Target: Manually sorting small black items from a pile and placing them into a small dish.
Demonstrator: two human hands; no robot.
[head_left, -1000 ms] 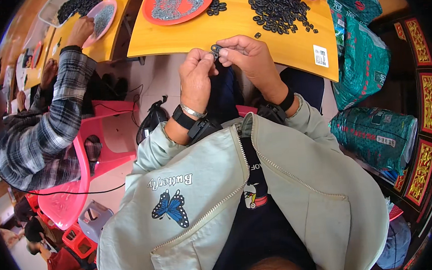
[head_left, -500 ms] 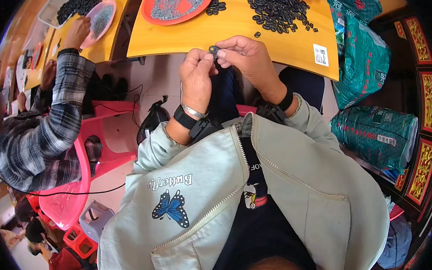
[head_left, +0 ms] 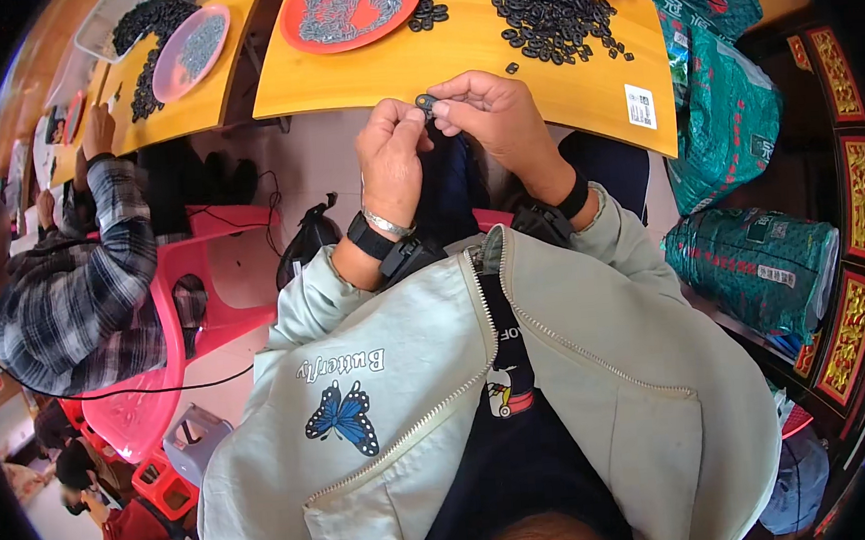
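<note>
Just off the near edge of the yellow table (head_left: 360,86), my two hands meet around one small black oval piece (head_left: 426,103). Thumb and fingers of my right hand (head_left: 490,115) pinch it from the right. My left hand (head_left: 391,152) closes on it from the left, its fingertips partly hiding the piece. On the table beyond lies a heap of similar black oval pieces (head_left: 550,16). To its left stands a red plate (head_left: 298,37) with many small silvery metal parts (head_left: 354,3) on it.
A co-worker in a plaid sleeve (head_left: 128,211) sits at the left, by a pink plate (head_left: 166,76) of metal parts and a black heap (head_left: 150,24). Green sacks (head_left: 727,109) stand against the table's right end. A pink chair (head_left: 217,275) is at lower left.
The co-worker's hand has moved from the pink plate leftward and nearer to the table edge. My hands keep nearly the same place and grip on the black piece.
</note>
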